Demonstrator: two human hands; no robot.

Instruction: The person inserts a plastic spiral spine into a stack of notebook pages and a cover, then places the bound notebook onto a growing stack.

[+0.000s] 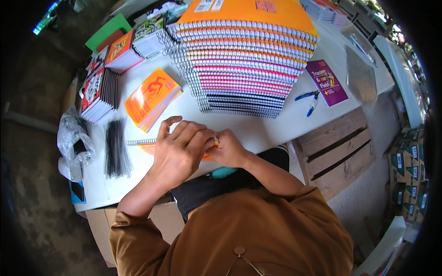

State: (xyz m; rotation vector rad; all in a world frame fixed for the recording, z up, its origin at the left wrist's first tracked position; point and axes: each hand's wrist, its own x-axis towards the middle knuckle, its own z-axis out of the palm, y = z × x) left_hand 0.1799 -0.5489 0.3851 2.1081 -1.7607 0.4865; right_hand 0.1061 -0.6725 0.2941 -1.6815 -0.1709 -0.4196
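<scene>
An orange booklet [147, 149] lies at the table's near edge, mostly covered by my hands. A dark spiral binding coil [136, 142] runs along its top edge and sticks out to the left. My left hand [180, 145] is bent over the booklet, its fingers curled toward the right and its index finger raised at the knuckle. My right hand [230, 148] pinches the booklet's right end, close against the left fingertips. The exact grip on the coil is hidden behind the fingers.
A tall stack of spiral-bound notebooks [248, 60] stands ahead. Left are loose orange booklets [152, 99], a bundle of black coils [116, 149], a plastic bag [73, 145] and more book stacks [99, 94]. Blue-handled pliers [312, 105] lie beside a purple notebook [327, 83]. A wooden pallet [338, 152] sits at right.
</scene>
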